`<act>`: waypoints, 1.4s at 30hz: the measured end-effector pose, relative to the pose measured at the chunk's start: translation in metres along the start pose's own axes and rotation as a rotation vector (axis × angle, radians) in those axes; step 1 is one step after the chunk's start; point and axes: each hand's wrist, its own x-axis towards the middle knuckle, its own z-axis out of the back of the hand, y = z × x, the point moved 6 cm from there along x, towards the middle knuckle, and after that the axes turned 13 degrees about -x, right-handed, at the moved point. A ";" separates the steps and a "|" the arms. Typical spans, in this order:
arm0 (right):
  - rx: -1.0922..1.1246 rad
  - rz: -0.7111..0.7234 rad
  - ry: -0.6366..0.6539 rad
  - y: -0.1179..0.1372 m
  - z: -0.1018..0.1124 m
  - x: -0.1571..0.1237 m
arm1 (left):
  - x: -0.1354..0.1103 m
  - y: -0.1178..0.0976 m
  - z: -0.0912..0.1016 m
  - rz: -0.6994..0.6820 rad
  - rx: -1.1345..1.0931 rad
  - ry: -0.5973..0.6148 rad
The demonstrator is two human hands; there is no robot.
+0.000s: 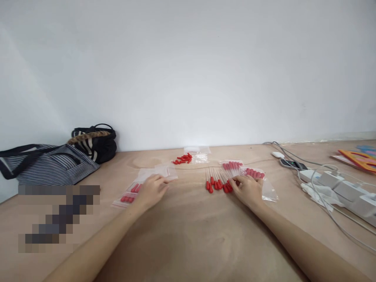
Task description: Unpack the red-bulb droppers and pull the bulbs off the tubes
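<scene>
Left hand (pixel 153 190) palm down, fingers bent over clear bags (pixel 145 172) at left, right hand (pixel 249 190) arched at right, fingertips at red-bulbed droppers (pixel 216 185), thin clear stems pointing far, either grip's closure indeterminable, wooden table (pixel 182 235) extending between forearms to far wall (pixel 188 78).

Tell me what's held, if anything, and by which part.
Cannot tell: right hand is at slim clear droppers, near their red bulbs; left hand is over clear plastic bags.

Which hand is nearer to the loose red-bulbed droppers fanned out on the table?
Right. The right hand is at the right end of the red-bulbed droppers; the left hand is well left of them, by plastic bags.
</scene>
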 end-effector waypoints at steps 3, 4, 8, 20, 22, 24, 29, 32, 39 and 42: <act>0.024 0.027 -0.030 0.002 0.000 -0.001 | -0.012 0.044 0.029 0.119 0.054 0.063; 0.032 0.038 -0.040 0.004 0.000 -0.002 | -0.016 0.057 0.036 0.164 0.055 0.080; 0.049 0.071 -0.067 0.009 0.002 -0.004 | -0.024 0.087 0.054 0.324 0.043 0.024; 0.073 0.107 -0.125 0.010 0.005 -0.006 | -0.033 0.069 0.044 0.135 -0.096 0.180; 0.081 0.113 -0.130 0.010 0.005 -0.006 | -0.032 0.068 0.052 0.147 -0.042 0.146; 0.084 0.118 -0.129 0.011 0.006 -0.006 | -0.031 0.063 0.053 0.126 -0.016 0.175; 0.083 0.127 -0.125 0.013 0.006 -0.007 | -0.032 0.052 0.036 0.041 -0.027 0.209; 0.085 0.129 -0.124 0.013 0.006 -0.008 | -0.033 0.057 0.030 0.051 0.006 0.132; 0.107 0.157 -0.153 0.016 0.008 -0.008 | -0.042 0.056 0.074 -0.007 0.327 -0.041; 0.115 0.170 -0.159 0.017 0.010 -0.008 | -0.052 0.025 0.087 -0.076 0.368 -0.074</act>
